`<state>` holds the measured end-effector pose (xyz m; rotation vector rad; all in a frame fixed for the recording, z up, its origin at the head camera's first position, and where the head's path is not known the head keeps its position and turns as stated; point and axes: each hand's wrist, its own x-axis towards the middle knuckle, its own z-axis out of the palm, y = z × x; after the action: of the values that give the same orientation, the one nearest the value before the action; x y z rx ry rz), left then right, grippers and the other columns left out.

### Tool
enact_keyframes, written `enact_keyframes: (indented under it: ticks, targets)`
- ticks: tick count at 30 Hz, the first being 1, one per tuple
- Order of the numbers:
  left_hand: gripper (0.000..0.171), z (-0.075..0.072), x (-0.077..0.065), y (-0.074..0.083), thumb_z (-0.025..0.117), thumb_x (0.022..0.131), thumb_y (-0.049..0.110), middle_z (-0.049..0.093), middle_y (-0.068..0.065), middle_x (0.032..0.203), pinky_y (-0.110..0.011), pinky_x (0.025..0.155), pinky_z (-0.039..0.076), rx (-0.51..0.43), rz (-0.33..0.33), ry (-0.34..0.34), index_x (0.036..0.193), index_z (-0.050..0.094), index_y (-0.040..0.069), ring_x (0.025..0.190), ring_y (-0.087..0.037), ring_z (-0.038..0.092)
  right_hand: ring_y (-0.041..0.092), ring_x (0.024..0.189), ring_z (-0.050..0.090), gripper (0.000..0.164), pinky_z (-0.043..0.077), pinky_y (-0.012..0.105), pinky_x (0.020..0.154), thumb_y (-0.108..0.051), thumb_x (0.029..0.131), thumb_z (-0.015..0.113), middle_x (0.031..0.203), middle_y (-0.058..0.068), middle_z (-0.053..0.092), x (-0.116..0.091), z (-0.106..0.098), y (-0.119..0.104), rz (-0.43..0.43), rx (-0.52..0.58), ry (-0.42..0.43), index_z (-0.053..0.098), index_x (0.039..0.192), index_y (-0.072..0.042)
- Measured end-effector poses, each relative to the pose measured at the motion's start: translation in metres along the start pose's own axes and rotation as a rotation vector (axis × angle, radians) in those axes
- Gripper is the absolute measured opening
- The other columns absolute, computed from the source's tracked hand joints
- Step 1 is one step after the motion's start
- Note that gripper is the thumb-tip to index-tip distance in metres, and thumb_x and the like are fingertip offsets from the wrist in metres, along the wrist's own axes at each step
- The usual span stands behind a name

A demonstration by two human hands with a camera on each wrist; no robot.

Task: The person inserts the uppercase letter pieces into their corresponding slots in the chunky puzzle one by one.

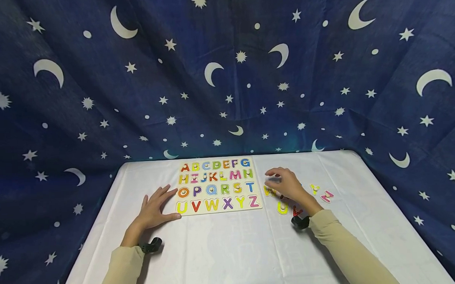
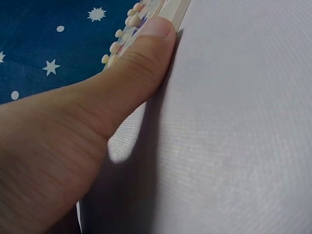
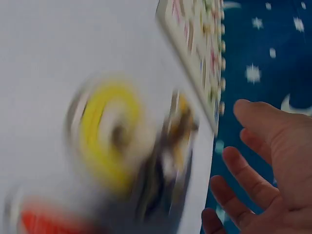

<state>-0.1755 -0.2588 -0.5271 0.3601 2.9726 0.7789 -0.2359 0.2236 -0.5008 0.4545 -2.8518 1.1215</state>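
A wooden alphabet puzzle board (image 1: 219,214) lies on the table with rows of coloured letters, many bearing small knobs. My left hand (image 1: 153,209) spreads around its left edge; in the left wrist view the thumb (image 2: 141,58) rests along the board's side. Over loose letter pieces to the right of the board hovers my right hand (image 1: 289,185). Its fingers (image 3: 251,178) are apart and loosely bent, with nothing between them in the right wrist view. Beneath and around it lie a yellow W (image 1: 269,191), a yellow U (image 1: 282,208) and a red V (image 1: 297,210), partly covered.
Farther right lie a yellow Y (image 1: 314,189) and a pink Z (image 1: 327,196). A white cloth covers the table (image 1: 224,259). Behind it hangs a dark blue curtain (image 1: 196,101) with moons and stars. The loose letters look blurred in the right wrist view.
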Motion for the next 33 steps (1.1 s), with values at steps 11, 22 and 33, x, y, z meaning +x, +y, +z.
enact_keyframes:
  ticks: [11, 22, 33]
  targets:
    - [0.098, -0.002, 0.0, 0.0, 0.088, 0.073, 0.057, 0.031, -0.019, 0.165, -0.075, 0.118, -0.002, 0.009, -0.015, -0.006, 0.154, 0.049, 0.018, 0.153, -0.046, 0.017, 0.045, 0.115, 0.061, 0.019, 0.044, 0.065, 0.099, -0.017, 0.087, 0.082, 0.118, 0.022, 0.07, -0.027, -0.041, 0.057, 0.117, -0.166, 0.044, 0.078, 0.103, -0.008]
    - [0.097, 0.001, 0.0, -0.001, 0.088, 0.073, 0.056, 0.032, -0.02, 0.164, -0.077, 0.116, -0.001, 0.001, -0.002, -0.006, 0.153, 0.05, 0.017, 0.152, -0.047, 0.018, 0.044, 0.115, 0.063, 0.014, 0.048, 0.059, 0.101, -0.014, 0.087, 0.082, 0.115, 0.021, 0.071, -0.032, -0.045, 0.07, 0.16, -0.111, 0.103, 0.077, 0.097, -0.005]
    - [0.097, 0.0, 0.001, 0.0, 0.088, 0.073, 0.056, 0.031, -0.02, 0.165, -0.077, 0.117, -0.002, 0.01, -0.018, -0.017, 0.153, 0.049, 0.018, 0.153, -0.047, 0.017, 0.043, 0.112, 0.065, 0.014, 0.047, 0.059, 0.101, -0.012, 0.085, 0.083, 0.112, 0.021, 0.073, -0.034, -0.04, 0.072, 0.17, -0.098, 0.177, 0.077, 0.093, -0.002]
